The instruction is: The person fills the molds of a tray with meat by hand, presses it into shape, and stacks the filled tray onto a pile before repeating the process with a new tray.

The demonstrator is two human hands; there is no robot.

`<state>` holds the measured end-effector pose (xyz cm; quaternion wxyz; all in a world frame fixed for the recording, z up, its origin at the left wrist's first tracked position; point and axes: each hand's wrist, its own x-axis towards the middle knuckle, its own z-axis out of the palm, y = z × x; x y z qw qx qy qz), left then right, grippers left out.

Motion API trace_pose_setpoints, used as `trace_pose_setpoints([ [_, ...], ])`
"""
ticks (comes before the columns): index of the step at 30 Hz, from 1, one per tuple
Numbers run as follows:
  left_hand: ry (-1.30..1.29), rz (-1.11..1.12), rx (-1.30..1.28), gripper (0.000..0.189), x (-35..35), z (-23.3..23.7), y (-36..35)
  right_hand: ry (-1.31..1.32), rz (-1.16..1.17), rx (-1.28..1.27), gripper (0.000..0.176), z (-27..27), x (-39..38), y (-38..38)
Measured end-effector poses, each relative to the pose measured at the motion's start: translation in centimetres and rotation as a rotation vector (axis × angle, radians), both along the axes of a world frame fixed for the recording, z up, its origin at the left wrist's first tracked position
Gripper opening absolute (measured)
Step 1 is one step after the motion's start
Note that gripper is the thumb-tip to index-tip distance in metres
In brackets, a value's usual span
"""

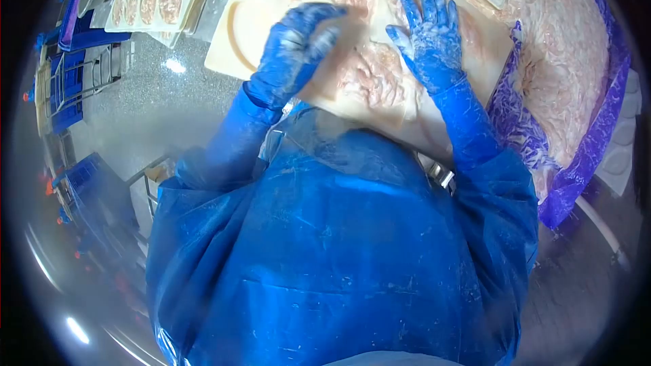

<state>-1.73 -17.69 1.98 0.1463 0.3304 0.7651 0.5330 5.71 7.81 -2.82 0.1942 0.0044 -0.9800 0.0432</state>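
Blue apron (332, 251) fills the lower middle of the frame. At upper left sits a tray of oval meat portions (169, 1); right of it, the left hand (291, 57), gloved, bends inward from the wrist over the cream board (224, 54), its fingers curled and narrow; whether they hold anything, I can't tell. Loose meat (371, 76) lies on the board at upper centre, between the hands. The step looks like shaping or pressing meat into the board's rounded hollows; judging by its ragged surface, that middle piece calls for even, flat pressure. Just right of it, the right hand (434, 47) is palm down and spread wide, fingers pointing up the frame, wrist fairly straight. At upper right, a big meat heap (563, 47) rests on purple sheeting (559, 207).
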Motion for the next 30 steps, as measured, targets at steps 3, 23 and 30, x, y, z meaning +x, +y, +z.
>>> trace_pose_setpoints([
  [3, 0.483, -0.066, -0.285, 0.028, 3.2, 0.0, 0.8, 0.010, 0.011, 0.097, 0.067, 1.5, 1.1, -1.1],
  [23, 0.755, -0.524, -0.370, 0.040, 1.5, -1.0, 3.7, -0.298, -0.118, -0.328, 0.033, 3.6, 9.6, -7.3],
  [30, -0.070, -0.457, -0.184, 0.022, 0.6, -0.5, 3.3, -0.151, -0.118, -1.332, 0.011, 4.2, 10.1, -4.9],
])
